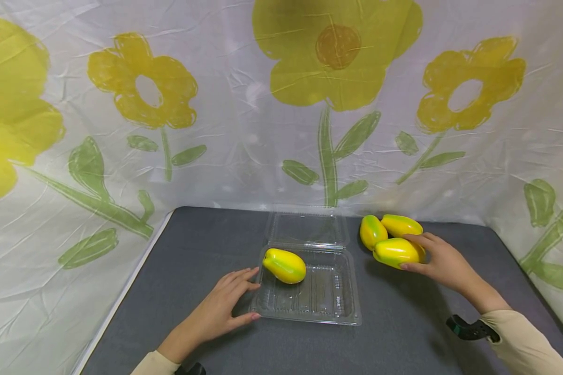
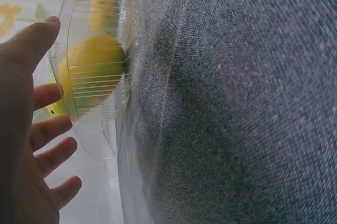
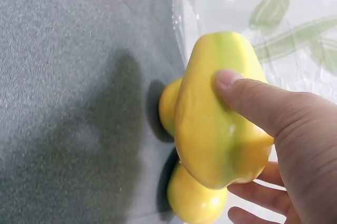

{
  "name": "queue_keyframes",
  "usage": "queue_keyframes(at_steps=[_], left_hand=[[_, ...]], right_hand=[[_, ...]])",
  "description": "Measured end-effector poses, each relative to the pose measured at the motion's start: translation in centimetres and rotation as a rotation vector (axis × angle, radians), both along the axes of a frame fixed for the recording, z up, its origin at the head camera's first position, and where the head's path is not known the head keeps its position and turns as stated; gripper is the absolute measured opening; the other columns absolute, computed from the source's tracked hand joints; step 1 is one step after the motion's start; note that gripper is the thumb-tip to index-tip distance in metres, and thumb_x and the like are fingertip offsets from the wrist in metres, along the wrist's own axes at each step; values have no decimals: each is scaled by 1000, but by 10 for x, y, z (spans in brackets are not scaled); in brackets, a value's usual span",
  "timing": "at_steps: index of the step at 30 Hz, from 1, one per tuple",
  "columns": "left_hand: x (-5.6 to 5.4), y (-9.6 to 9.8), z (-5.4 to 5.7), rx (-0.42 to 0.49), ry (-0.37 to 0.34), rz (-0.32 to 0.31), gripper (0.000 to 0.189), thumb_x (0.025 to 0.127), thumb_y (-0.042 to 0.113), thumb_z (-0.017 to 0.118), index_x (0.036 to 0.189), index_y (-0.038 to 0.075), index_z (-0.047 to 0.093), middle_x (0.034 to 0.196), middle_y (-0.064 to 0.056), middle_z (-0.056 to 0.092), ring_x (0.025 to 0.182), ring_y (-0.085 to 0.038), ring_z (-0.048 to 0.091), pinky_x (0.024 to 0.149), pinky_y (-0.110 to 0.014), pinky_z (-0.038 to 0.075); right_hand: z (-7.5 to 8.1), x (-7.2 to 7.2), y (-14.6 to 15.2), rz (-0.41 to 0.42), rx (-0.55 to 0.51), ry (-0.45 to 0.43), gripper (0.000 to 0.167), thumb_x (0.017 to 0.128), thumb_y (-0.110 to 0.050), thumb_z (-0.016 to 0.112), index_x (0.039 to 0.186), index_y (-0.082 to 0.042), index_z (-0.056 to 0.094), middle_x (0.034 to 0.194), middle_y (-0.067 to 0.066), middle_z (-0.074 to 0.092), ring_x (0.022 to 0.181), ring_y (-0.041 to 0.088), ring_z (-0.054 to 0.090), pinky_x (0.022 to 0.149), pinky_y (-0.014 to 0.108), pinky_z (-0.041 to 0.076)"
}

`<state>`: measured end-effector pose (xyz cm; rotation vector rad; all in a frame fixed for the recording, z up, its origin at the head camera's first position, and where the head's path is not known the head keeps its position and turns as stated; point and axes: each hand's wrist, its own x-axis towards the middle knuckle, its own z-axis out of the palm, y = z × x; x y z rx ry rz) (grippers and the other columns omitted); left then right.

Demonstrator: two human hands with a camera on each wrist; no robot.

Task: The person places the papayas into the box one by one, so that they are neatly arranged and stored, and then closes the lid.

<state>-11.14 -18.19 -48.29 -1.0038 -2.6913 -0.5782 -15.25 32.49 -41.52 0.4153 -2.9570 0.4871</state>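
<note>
Papaya (image 1: 396,252), yellow-green: right hand (image 1: 444,263) pinches it, two matching fruits (image 1: 373,232) lie behind; left hand (image 1: 221,304), fingers spread, flanks clear container (image 1: 328,297); fourth papaya (image 1: 285,266) sits inside.

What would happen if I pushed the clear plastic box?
The box would probably slide, looking thin and light. The yellow fruit inside might roll, being rounded with space beside it. The lid may bend; it looks thin.

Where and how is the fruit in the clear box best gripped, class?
Probably around the middle of the fruit, from above. It lies on its side in the left part of the box, whose wall would hinder a sideways reach, while the folded-back lid leaves the fruit's rounded top uncovered.
</note>
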Motion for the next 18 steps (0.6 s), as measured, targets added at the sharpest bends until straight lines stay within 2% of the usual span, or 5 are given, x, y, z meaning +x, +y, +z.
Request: queue_keyframes(at_steps=[4,9,18], left_hand=[[1,0,0,-3,-7,6,61,88,62,62,129,18,62,157,-1,42,142,-28,44,112,-55,39],[1,0,0,5,-18,5,61,88,63,61,129,18,62,158,0,41,143,-28,43,114,-54,39],[0,0,1,3,-31,11,62,88,64,61,130,19,62,158,1,40,144,-27,42,114,-53,38]], right_hand=[[1,-1,-6,0,-3,6,78,79,-52,78,139,-6,56,129,27,58,108,42,60,80,58,51],[3,-1,-11,2,-8,6,78,79,-51,78,140,-8,55,137,29,54,118,48,56,87,64,49],[8,-1,-24,9,-28,9,79,79,-53,78,138,-5,56,136,29,56,120,49,55,89,64,48]])
